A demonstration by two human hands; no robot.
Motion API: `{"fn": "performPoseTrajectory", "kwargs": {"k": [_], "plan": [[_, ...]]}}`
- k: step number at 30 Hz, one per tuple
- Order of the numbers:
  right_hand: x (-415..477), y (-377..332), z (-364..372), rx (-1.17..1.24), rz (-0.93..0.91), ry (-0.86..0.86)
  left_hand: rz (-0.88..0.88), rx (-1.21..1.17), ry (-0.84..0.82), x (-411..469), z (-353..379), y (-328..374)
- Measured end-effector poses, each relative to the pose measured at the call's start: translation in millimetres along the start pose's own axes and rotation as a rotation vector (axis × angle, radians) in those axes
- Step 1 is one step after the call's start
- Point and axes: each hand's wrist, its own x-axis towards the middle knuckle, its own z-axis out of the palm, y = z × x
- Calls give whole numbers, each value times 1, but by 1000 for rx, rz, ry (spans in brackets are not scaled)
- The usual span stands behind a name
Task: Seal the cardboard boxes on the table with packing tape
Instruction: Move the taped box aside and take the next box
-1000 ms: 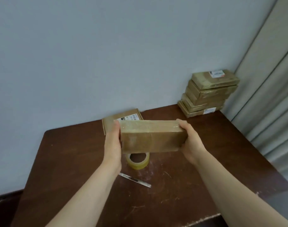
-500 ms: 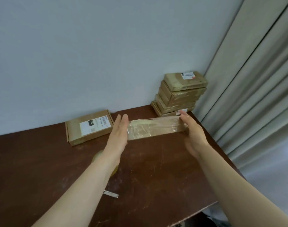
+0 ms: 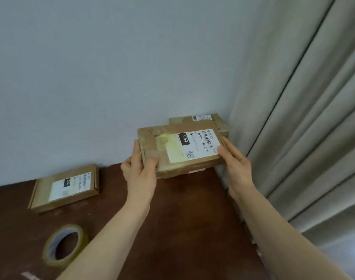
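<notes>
The left hand [image 3: 140, 172] and right hand [image 3: 235, 164] clamp the ends of the taped box [image 3: 184, 150] — over the stack [image 3: 219, 122]; left of it lie a second box [image 3: 65, 188] and tape roll [image 3: 61, 264].

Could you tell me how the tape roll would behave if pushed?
Lying flat with its hole upward, the tape roll would probably slide rather than roll. Its ring likely stays stiff when gripped. Tipped on edge, it could roll away.

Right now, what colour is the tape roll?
Tape roll is yellowish tan, whitish inside; head view shows it best.
</notes>
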Motion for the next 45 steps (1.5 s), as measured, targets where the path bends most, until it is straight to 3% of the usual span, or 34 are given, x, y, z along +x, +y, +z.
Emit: {"fn": "performPoseTrajectory", "kwargs": {"k": [7, 13, 25, 30, 34, 38, 42, 45], "plan": [[67, -18, -16, -180, -88, 84, -5, 28, -100, 50, 60, 17], [122, -35, -19, -490, -202, 78, -5, 26, -216, 82, 102, 20], [176, -15, -16, -775, -263, 37, -117, 109, -6, 96, 138, -2], [136, -16, -4, -702, -522, 251, -139, 145, 80, 86, 122, -11], [91, -1, 24, -696, -681, 64, -178, 163, 123, 78, 91, -24], [46, 25, 52, -746, -661, -208, -218, 144, 131, 64, 51, -32], [3, 63, 86, -809, -554, -386, -217, 138, 128, 51, -10, -39], [-31, 96, 125, -817, -362, -438, -222, 102, 111, 44, -74, -50]]}}
